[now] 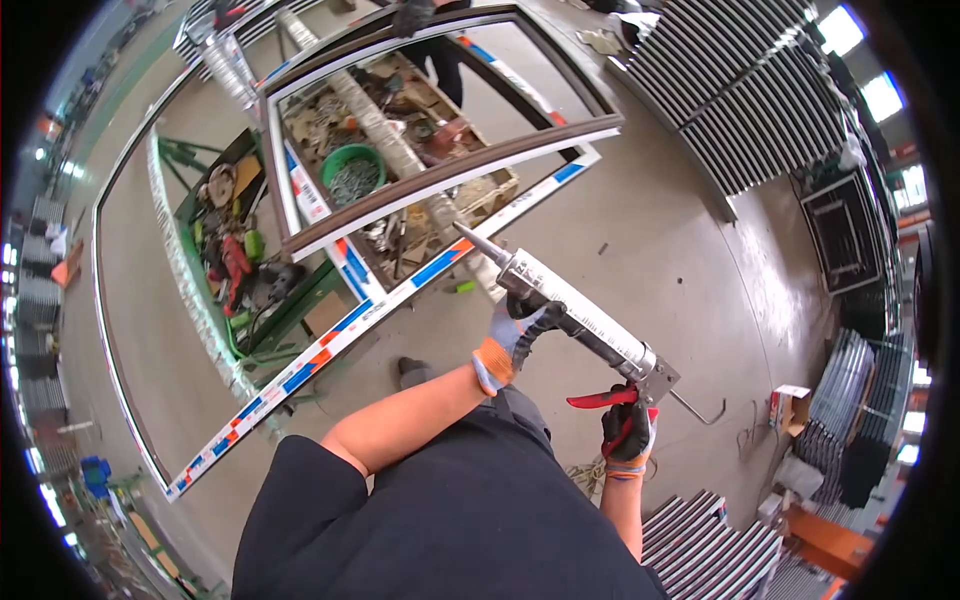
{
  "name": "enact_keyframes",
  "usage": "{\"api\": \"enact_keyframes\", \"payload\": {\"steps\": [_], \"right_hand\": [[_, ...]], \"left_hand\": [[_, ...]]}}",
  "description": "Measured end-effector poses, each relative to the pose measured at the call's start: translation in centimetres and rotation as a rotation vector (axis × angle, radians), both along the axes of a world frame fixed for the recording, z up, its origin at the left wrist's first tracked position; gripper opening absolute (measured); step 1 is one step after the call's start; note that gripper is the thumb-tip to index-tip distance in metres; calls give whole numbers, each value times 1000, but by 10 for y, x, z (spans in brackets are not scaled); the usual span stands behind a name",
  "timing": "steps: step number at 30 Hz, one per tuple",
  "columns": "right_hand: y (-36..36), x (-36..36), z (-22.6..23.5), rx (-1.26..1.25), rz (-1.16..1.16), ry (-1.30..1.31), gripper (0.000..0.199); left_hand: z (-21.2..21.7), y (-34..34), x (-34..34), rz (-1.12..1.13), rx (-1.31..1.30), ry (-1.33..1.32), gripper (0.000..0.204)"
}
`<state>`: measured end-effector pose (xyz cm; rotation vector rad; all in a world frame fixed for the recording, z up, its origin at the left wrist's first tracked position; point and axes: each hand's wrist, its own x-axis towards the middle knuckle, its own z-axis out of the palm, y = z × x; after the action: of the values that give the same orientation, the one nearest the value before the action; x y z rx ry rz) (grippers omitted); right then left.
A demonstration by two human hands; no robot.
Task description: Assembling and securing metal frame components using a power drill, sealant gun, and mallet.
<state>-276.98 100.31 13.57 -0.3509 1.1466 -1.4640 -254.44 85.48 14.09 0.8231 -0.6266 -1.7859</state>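
My left hand (518,338), in a grey-and-orange glove with dark fingers, wraps round the front of a caulking gun (582,308) loaded with a white cartridge. Its grey nozzle (482,243) points up and left, close to the taped edge of a window frame (330,352). At the gun's rear, my right hand (627,437) is closed round the handle by the red trigger (598,400). The bent plunger rod (708,415) sticks out behind. A smaller brown-and-white frame (440,187) lies across the large one. At its far side is another person's dark-gloved hand (413,17).
Below the frames stand a tray (510,185) of scraps with a green bowl (352,172) of screws, and a green cart (305,318) of power tools. Stacked metal profiles (740,85) lie at the far right, more profiles (712,550) near right. An open carton (790,408) sits on the floor.
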Motion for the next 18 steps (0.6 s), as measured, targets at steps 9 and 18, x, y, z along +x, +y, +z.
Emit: {"api": "enact_keyframes", "payload": {"steps": [9,18], "right_hand": [[7,-48,43,7,-49,438,59],[-56,-23,46,-255,-249,416,91]], "left_hand": [[37,-43,-96,-92,282,217,40],[17,-123,-165,-420,292,205,38]]}}
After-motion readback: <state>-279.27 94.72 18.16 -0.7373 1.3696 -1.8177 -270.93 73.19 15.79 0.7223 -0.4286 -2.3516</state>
